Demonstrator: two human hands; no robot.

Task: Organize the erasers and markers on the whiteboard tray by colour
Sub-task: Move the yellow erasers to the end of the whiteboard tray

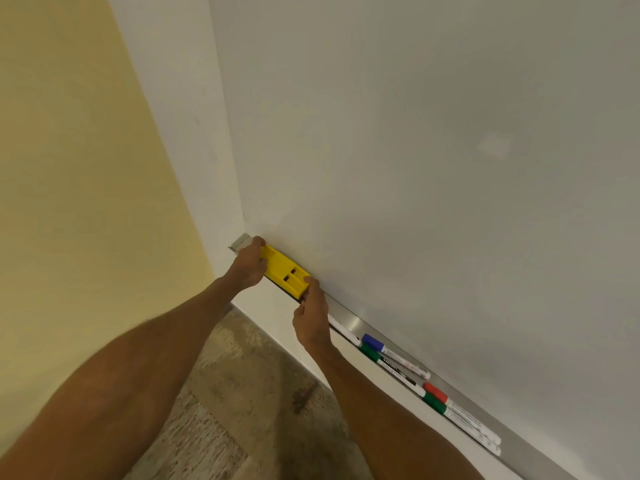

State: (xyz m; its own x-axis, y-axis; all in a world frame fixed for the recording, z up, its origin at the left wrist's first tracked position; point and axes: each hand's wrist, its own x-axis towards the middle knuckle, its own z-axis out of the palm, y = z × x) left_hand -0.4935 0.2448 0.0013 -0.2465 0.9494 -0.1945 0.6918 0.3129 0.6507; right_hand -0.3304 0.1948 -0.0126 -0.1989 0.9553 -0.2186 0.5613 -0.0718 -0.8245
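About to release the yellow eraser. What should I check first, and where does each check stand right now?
1. Yellow eraser at the tray end by the wall corner: ok.
2. Left hand grips its far end: ok.
3. Right hand pinches its near end: ok.
4. Eraser seated flat on tray: cannot tell.
5. Cap colour of the marker behind right hand: cannot tell.

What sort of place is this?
Probably a classroom or meeting room. A large whiteboard fills most of the view, a metal tray runs along its bottom edge with coloured markers lying in it, and the left hand and right hand hold a yellow eraser at the tray's left end.
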